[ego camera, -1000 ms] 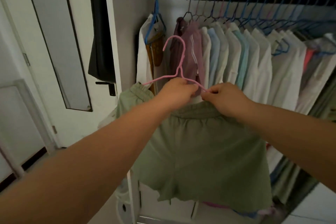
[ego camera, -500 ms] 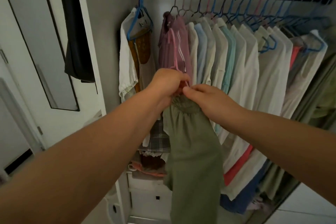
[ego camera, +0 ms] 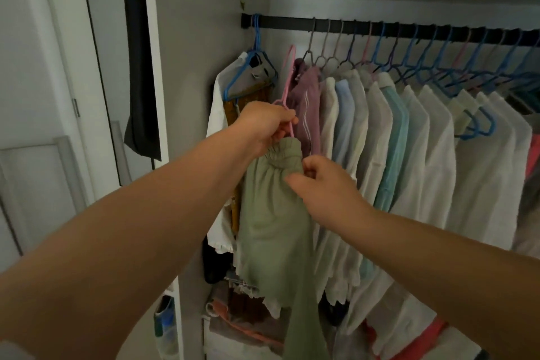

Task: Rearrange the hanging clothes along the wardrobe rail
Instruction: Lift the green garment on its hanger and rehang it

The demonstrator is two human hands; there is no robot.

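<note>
A black wardrobe rail (ego camera: 292, 21) runs across the top. My left hand (ego camera: 264, 126) grips a pink hanger (ego camera: 287, 79) whose hook rises below the rail, between a blue hanger (ego camera: 257, 38) with a white garment and a mauve top (ego camera: 308, 102). Green shorts (ego camera: 271, 225) hang edge-on from the pink hanger. My right hand (ego camera: 318, 184) pinches the shorts' gathered waistband. The pink hook is off the rail, some way below it. A row of pale shirts (ego camera: 409, 155) fills the rail to the right.
The wardrobe's grey side wall (ego camera: 198, 67) stands just left of the rail's end. A black bag (ego camera: 140, 82) hangs on the white door at left. Folded clothes and drawers (ego camera: 233, 316) sit low inside the wardrobe.
The shorts have turned from facing me to edge-on and moved up and into the gap left of the mauve top. My right hand slid down to the waistband.
</note>
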